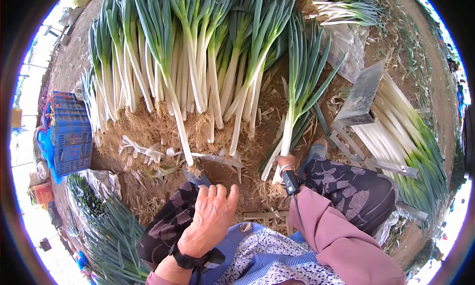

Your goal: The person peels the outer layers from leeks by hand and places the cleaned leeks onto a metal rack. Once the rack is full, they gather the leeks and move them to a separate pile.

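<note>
The leek [287, 131] is in front of the person, right of centre, its green leaves pointing away and its white stem towards the lap. The right hand [286, 162] grips it low on the stem, fingers closed round it, just above the roots [271, 189]. Another white stem lies close along its left side. A band and a small black device [290, 183] sit on the right wrist, at the end of a pink sleeve [329, 220].

The left hand [213, 206] is apart from the leek, over the left knee, with its fingers bent; whether they hold anything I cannot tell. A black watch [186, 258] is on that wrist.

Left of the leek, a large pile [183, 72] of leeks lies with roots towards the person, one stem reaching down near the left foot. To the right, more leeks [408, 136] lie across a metal rack [368, 161] with a metal plate [361, 97] at its corner. Beyond are a plastic sheet [348, 50] and a smaller bunch [341, 5]. Far left stands a blue crate [72, 136]; loose greens [111, 230] lie nearer, beside the left leg.
</note>
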`<action>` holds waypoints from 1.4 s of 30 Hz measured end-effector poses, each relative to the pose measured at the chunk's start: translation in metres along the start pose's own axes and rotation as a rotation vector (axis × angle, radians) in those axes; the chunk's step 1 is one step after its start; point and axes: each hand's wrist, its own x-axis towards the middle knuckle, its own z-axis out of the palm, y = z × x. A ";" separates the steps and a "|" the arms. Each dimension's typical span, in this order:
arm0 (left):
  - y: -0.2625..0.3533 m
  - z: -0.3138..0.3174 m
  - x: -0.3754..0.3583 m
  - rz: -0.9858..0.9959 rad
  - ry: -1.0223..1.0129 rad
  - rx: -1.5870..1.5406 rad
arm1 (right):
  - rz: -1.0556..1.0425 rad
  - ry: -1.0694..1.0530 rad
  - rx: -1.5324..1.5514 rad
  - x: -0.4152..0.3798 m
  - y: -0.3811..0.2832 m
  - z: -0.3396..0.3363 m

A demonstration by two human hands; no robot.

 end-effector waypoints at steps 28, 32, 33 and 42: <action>-0.018 0.028 0.010 -0.275 0.092 -0.483 | 0.053 -0.567 0.734 -0.098 -0.012 0.076; -0.010 0.033 -0.010 -0.353 -0.050 -0.391 | 0.187 -0.920 0.659 -0.198 -0.030 0.048; -0.009 0.031 -0.020 -0.342 -0.041 -0.337 | 0.176 -0.937 0.670 -0.208 -0.028 0.046; 0.040 -0.020 -0.078 -0.462 0.012 -0.229 | 0.234 -1.119 0.940 -0.268 -0.038 0.034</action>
